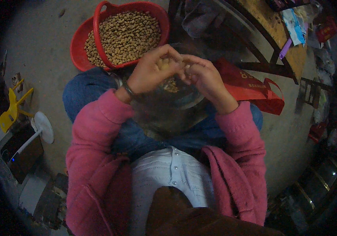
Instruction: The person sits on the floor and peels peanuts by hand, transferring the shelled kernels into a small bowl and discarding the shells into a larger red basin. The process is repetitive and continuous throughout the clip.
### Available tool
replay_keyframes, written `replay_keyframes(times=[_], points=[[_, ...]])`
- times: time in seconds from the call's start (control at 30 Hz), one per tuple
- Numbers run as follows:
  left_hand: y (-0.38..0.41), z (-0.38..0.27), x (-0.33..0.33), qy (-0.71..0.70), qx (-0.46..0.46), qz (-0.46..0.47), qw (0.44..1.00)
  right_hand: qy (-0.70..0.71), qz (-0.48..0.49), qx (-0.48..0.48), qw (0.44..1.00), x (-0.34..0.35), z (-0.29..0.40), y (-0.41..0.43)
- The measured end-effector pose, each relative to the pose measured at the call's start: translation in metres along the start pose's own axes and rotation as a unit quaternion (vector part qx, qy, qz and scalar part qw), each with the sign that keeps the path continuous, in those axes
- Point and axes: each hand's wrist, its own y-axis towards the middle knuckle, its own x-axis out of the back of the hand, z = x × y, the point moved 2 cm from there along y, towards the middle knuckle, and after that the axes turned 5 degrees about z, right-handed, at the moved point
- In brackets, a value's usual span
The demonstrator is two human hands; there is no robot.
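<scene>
My left hand (156,66), with a dark bangle at its wrist, is curled around several pale tan pieces that look like peanuts (163,63). Its fingertips meet those of my right hand (199,70), which pinches a small light piece, probably a peanut. Beneath both hands a metal basin (193,103) sits between my knees, with a small heap of peanuts or shells (171,85) in it. Just beyond my left hand stands a red plastic basket (75,48) with a handle, filled with unshelled peanuts (127,35). The fingers are slightly blurred.
A red bag (254,91) with handles lies beyond my right forearm. A wooden table (298,59) bearing packets and a purple-handled item (285,48) stands at the upper right. At the left are a yellow stand-like object (13,106) and a white lamp-like object (44,127).
</scene>
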Motion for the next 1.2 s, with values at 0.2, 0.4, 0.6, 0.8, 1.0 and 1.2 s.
replay_keyframes(times=[0.2,0.4,0.6,0.8,1.0,1.2], points=[[-0.001,0.013,-0.006,-0.058,0.061,0.050,0.995,-0.022,-0.122,0.063,0.990,0.015,0.026,-0.008],[-0.007,0.035,-0.024,-0.343,0.235,0.115,0.902,0.040,-0.115,0.297,0.947,0.003,0.149,-0.005],[0.005,0.037,-0.032,-0.462,0.252,0.088,0.846,-0.574,-0.253,0.440,0.643,0.018,0.240,0.018],[-0.004,0.040,-0.014,-0.555,0.195,0.071,0.805,-0.647,-0.129,0.428,0.618,-0.043,0.135,-0.014],[0.004,0.030,-0.021,-0.506,0.225,-0.050,0.831,-0.735,-0.021,0.291,0.612,-0.051,0.035,-0.009],[0.003,0.029,-0.022,-0.468,0.253,-0.049,0.845,-0.678,-0.028,0.295,0.673,-0.039,0.027,-0.007]])
